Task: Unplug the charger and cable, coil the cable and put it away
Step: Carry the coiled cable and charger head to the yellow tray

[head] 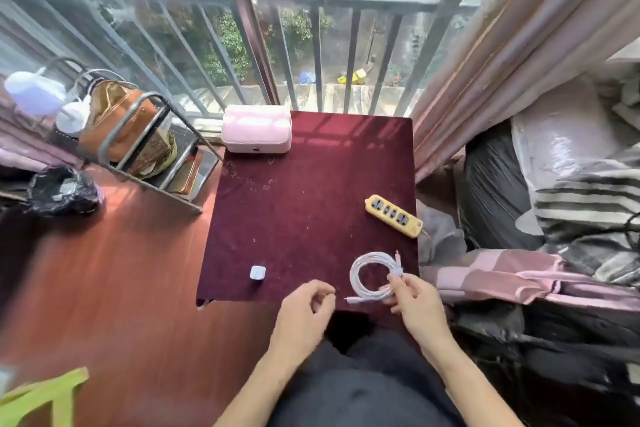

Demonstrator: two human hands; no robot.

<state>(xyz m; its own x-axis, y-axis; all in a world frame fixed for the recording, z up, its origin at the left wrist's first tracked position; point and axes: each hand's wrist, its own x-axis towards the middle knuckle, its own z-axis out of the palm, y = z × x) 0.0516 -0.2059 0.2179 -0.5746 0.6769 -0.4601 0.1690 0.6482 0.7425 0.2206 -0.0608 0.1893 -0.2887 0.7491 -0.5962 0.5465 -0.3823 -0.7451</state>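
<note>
A white cable is wound into a round coil over the near right part of the dark red table. My right hand pinches the coil at its right side; both cable ends stick out, one up and one to the left. My left hand hovers just left of the coil with fingers loosely curled and nothing in it. A small white charger stands alone on the table's near left. A yellow power strip lies at the right edge with nothing plugged in.
A pink box sits at the table's far left corner. A metal rack with bags stands to the left on the wooden floor. Curtains and piled bedding crowd the right side. A railing runs behind the table.
</note>
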